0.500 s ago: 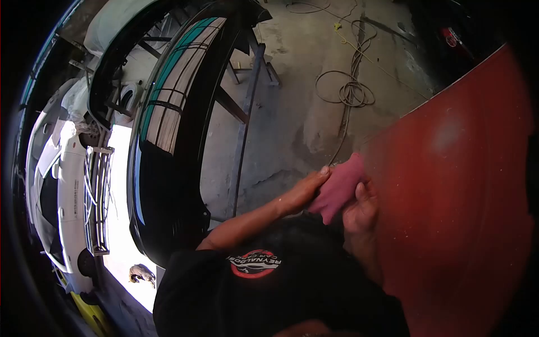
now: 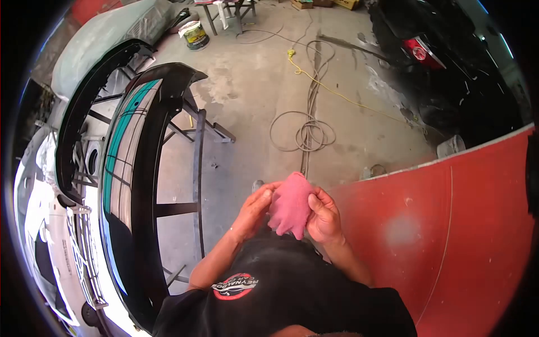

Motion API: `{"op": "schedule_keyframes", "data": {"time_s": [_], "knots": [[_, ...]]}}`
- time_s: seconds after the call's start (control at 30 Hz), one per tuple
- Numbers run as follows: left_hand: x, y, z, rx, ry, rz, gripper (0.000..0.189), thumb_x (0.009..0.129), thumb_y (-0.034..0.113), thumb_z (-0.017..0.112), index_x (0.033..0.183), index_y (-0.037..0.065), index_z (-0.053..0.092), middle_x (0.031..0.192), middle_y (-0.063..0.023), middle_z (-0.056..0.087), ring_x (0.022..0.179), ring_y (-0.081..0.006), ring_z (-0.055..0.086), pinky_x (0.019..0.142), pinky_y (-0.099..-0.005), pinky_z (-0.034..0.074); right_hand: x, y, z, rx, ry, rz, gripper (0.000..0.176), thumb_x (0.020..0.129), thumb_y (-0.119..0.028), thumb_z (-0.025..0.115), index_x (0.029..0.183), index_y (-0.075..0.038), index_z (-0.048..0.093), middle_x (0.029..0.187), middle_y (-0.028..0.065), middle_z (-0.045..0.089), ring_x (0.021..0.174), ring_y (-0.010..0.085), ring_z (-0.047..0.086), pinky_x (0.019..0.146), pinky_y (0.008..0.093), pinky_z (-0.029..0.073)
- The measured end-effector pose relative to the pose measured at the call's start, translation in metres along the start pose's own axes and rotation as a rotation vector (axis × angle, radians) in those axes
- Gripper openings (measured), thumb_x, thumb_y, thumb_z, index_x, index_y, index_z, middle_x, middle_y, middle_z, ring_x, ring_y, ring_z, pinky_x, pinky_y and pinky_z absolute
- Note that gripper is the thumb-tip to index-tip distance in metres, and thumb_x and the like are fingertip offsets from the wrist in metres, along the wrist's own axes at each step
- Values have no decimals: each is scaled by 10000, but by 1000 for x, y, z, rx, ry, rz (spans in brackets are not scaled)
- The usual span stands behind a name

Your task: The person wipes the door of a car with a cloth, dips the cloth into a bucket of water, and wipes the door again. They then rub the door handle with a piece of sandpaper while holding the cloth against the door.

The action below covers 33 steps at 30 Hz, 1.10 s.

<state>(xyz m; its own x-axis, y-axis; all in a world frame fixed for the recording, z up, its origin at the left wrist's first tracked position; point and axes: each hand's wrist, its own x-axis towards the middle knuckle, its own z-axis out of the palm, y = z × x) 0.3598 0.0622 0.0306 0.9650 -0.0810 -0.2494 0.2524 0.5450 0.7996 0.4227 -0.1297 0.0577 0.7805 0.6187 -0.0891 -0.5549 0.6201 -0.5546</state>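
Note:
Between my two hands is a folded pink cloth (image 2: 290,205), held up in front of my chest. My left hand (image 2: 255,210) grips its left edge, the fingertips partly behind it. On the opposite edge, my right hand (image 2: 324,216) pinches the cloth with the thumb on the near side. A large red painted panel (image 2: 387,264) with a pale dull patch lies to the right, just past my right forearm. To my left stands a glossy black bumper (image 2: 147,185) that reflects green and light stripes.
Metal stands (image 2: 199,168) support the black bumper. A coiled hose (image 2: 303,132) and a yellow cord (image 2: 348,100) lie on the concrete floor. A bucket (image 2: 195,36) stands at the back. A black car (image 2: 449,73) is at upper right, a white car (image 2: 50,241) at far left.
My view has swung and lifted, showing more of the floor ahead. Both hands still hold the cloth, which now appears more upright and centred in front of my chest.

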Motion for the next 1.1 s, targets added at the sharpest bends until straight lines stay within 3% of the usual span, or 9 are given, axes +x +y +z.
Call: {"op": "schedule_keyframes", "data": {"time_s": [0.03, 0.17, 0.3, 0.43, 0.63, 0.77, 0.87, 0.97, 1.1], "knots": [[22, 6, -9, -7, 59, -24, 492, 1042, 387, 590, 1370, 21, 565, 1254, -67, 658, 1168, -165, 596, 1022, -333, 443, 21, -4, -6, -9, 29, -15, 211, 1044, -140, 578, 1209, -16, 618, 1215, 126, 684, 1148, 232, 654, 1026, 410, 516], [116, 27, -70, 56, 123, -23, 310, 1053, 341, 585, 1150, 51, 633, 1092, -30, 670, 1018, -139, 630, 917, -316, 501, 121, -26, -25, -15, 118, 24, 214, 1048, -135, 567, 1217, -13, 615, 1220, 113, 688, 1132, 226, 666, 1035, 409, 523], [211, 108, -68, -214, 113, 83, 241, 1050, 272, 599, 1132, 47, 624, 1104, -51, 668, 1034, -164, 639, 934, -338, 518, 220, -64, -30, -24, 203, 50, 248, 1059, -171, 567, 1244, -13, 616, 1172, 82, 693, 1068, 170, 673, 969, 350, 541], [303, 166, -69, -150, -91, -38, 340, 1042, 410, 586, 1111, 78, 592, 1075, -63, 680, 986, -171, 661, 866, -359, 549, 276, -109, -19, 187, 189, -41, 284, 1054, -169, 568, 1289, -12, 592, 1223, 93, 665, 1115, 188, 648, 996, 371, 518], [439, 188, -12, -123, -432, -168, 295, 1044, 349, 602, 1119, 64, 588, 1087, -73, 685, 1002, -180, 661, 909, -367, 551, 307, -205, -32, 129, 29, -272, 453, 1021, -247, 629, 1393, -6, 537, 1328, 109, 639, 1190, 232, 639, 1031, 408, 516], [499, 183, 43, -249, -416, -255, 339, 1033, 359, 610, 1186, 59, 575, 1169, -95, 666, 1069, -216, 656, 958, -398, 545, 345, -241, -90, 121, 180, -453, 606, 1004, -327, 640, 1483, -3, 456, 1420, 127, 575, 1323, 248, 547, 1138, 423, 414], [562, 191, 84, -181, -422, -212, 406, 1030, 380, 604, 1274, 61, 553, 1287, -121, 635, 1171, -277, 632, 1015, -445, 528, 380, -279, -119, 310, 115, -477, 652, 995, -362, 647, 1494, -1, 434, 1450, 130, 551, 1344, 247, 530, 1163, 410, 389], [600, 188, 112, -210, -425, -275, 499, 1024, 404, 600, 1383, 66, 523, 1339, -149, 615, 1258, -305, 590, 1039, -490, 513, 381, -314, -154, 333, 234, -474, 565, 1017, -334, 621, 1435, 19, 479, 1417, 140, 570, 1304, 257, 557, 1134, 437, 421], [660, 189, 185, -223, -416, -436, 433, 989, 414, 662, 1232, 67, 571, 1243, -132, 648, 1142, -266, 644, 980, -447, 548, 353, -387, -179, 227, 301, -554, 443, 1046, -284, 580, 1378, 4, 525, 1358, 130, 607, 1256, 260, 594, 1076, 445, 478]]}}
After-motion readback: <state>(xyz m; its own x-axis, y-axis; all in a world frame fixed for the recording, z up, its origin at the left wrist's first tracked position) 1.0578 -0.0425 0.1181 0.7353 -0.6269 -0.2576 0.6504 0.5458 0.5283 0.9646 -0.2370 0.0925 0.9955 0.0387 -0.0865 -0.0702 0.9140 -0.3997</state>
